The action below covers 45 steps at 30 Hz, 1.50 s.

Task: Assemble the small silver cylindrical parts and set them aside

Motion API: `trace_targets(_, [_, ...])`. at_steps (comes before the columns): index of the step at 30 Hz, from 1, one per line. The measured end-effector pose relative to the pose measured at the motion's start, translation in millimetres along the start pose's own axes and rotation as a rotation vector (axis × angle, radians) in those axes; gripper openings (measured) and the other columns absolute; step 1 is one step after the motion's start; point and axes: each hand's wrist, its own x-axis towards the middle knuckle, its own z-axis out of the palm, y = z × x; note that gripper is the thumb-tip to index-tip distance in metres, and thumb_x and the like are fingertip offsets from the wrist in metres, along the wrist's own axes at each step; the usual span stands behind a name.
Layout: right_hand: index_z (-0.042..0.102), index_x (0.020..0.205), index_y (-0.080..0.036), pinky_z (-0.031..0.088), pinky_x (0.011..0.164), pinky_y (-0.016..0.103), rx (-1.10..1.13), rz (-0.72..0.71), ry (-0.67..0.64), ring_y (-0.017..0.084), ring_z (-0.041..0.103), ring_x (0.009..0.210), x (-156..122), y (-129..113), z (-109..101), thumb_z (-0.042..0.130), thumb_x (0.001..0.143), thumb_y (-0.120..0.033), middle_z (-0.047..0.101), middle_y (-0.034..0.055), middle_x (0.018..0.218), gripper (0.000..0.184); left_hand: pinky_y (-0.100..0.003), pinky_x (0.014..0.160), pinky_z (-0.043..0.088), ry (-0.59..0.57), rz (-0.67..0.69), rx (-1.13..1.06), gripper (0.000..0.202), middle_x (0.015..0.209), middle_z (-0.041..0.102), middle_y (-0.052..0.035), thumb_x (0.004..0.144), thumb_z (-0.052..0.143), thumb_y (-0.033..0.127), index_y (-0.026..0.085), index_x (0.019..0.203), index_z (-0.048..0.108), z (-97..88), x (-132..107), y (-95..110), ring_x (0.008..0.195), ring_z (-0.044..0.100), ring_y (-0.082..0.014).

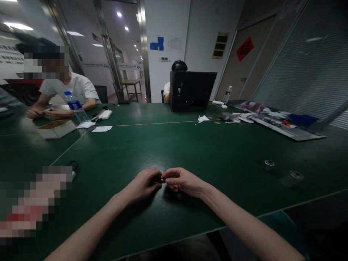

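Note:
My left hand [144, 184] and my right hand [182, 182] meet over the green tabletop [152, 145], fingertips almost touching. Both are closed in a pinch, thumbs against curled fingers. Between the fingertips a small thing shows as a tiny light and dark spot, too small to name. The fingers hide most of it. Dark shadows lie under both hands.
Two small metal cylinders, a shorter one [269, 165] and a larger one [295, 177], stand at right. A white box [57, 129] and a water bottle [77, 107] are at left, near a seated person [70, 85]. A black monitor-like case [193, 90] stands behind.

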Motion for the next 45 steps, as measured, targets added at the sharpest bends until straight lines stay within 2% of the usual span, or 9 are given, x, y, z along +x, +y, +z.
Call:
trace_targets(9, [0.066, 0.095, -0.015, 0.033, 0.050, 0.018, -0.163, -0.021, -0.017, 0.005, 0.045, 0.052, 1, 2, -4, 0.071, 0.073, -0.026, 0.055, -0.0026, 0.067, 0.025, -0.025, 0.069, 0.040, -0.013, -0.011, -0.003, 0.013, 0.087, 0.058, -0.0038, 0.085, 0.054, 0.025, 0.015, 0.090, 0.059, -3.4, 0, 5, 0.077, 0.053, -0.0156])
trace_targets(17, [0.062, 0.086, -0.015, 0.039, 0.066, 0.024, -1.275, -0.310, 0.099, 0.013, 0.053, 0.071, -24, 4, 22, 0.053, 0.078, -0.011, 0.061, 0.0041, 0.082, 0.012, -0.026, 0.072, 0.043, -0.017, -0.020, -0.030, 0.012, 0.089, 0.060, -0.0043, 0.084, 0.055, 0.022, 0.016, 0.093, 0.059, -1.9, 0, 3, 0.081, 0.056, -0.0159])
trace_targets(21, [0.058, 0.085, -0.016, 0.039, 0.066, 0.026, -1.501, -0.227, 0.193, 0.016, 0.054, 0.074, -58, 0, 23, 0.046, 0.082, -0.011, 0.060, 0.0065, 0.085, 0.014, -0.027, 0.074, 0.044, -0.021, -0.034, -0.034, 0.013, 0.092, 0.061, -0.0043, 0.084, 0.056, 0.022, 0.016, 0.095, 0.059, -1.8, -1, 2, 0.082, 0.056, -0.0161])
trace_targets(25, [0.059, 0.090, -0.019, 0.044, 0.068, 0.027, -1.473, -0.073, 0.361, 0.017, 0.058, 0.076, -113, -23, -29, 0.045, 0.083, -0.017, 0.062, 0.0065, 0.088, 0.016, -0.028, 0.075, 0.044, -0.032, -0.045, -0.020, 0.015, 0.094, 0.060, -0.0047, 0.085, 0.055, 0.024, 0.017, 0.097, 0.059, -3.6, -2, 4, 0.084, 0.056, -0.0170])
trace_targets(28, [0.062, 0.098, -0.019, 0.046, 0.073, 0.033, -1.569, 0.029, 0.779, 0.022, 0.061, 0.081, -175, -43, -98, 0.047, 0.083, -0.030, 0.065, 0.0105, 0.097, 0.023, -0.029, 0.074, 0.043, -0.036, -0.047, -0.002, 0.016, 0.094, 0.060, -0.0049, 0.085, 0.055, 0.026, 0.017, 0.098, 0.060, -3.5, -2, 4, 0.083, 0.055, -0.0172])
trace_targets(31, [0.063, 0.102, -0.020, 0.045, 0.062, 0.038, -1.673, 0.199, 1.351, 0.028, 0.062, 0.074, -244, -52, -168, 0.045, 0.081, -0.038, 0.065, 0.0151, 0.102, 0.032, -0.028, 0.073, 0.043, -0.034, -0.052, 0.007, 0.017, 0.094, 0.059, -0.0050, 0.085, 0.055, 0.027, 0.017, 0.097, 0.059, -1.9, -2, 3, 0.082, 0.055, -0.0172])
trace_targets(33, [0.064, 0.103, -0.022, 0.043, 0.057, 0.040, -1.711, 0.260, 1.576, 0.032, 0.062, 0.075, -280, -50, -204, 0.043, 0.081, -0.041, 0.065, 0.0175, 0.103, 0.036, -0.028, 0.072, 0.043, -0.033, -0.052, 0.005, 0.018, 0.094, 0.059, -0.0053, 0.085, 0.055, 0.028, 0.017, 0.098, 0.059, -0.9, -2, 2, 0.082, 0.054, -0.0171])
trace_targets(37, [0.066, 0.100, -0.025, 0.043, 0.057, 0.040, -1.594, 0.265, 1.577, 0.032, 0.062, 0.067, -308, -41, -243, 0.047, 0.077, -0.045, 0.069, 0.0152, 0.092, 0.035, -0.028, 0.073, 0.043, -0.026, -0.044, 0.006, 0.017, 0.095, 0.058, -0.0051, 0.086, 0.054, 0.028, 0.017, 0.097, 0.059, -0.2, -2, 1, 0.083, 0.054, -0.0169])
trace_targets(45, [0.064, 0.105, -0.019, 0.045, 0.063, 0.040, -1.599, 0.179, 1.635, 0.033, 0.062, 0.075, -298, -35, -252, 0.040, 0.081, -0.046, 0.067, 0.0173, 0.096, 0.044, -0.027, 0.073, 0.043, -0.027, -0.044, -0.011, 0.017, 0.096, 0.058, -0.0047, 0.086, 0.054, 0.028, 0.017, 0.098, 0.059, -0.2, -2, 1, 0.083, 0.054, -0.0163])
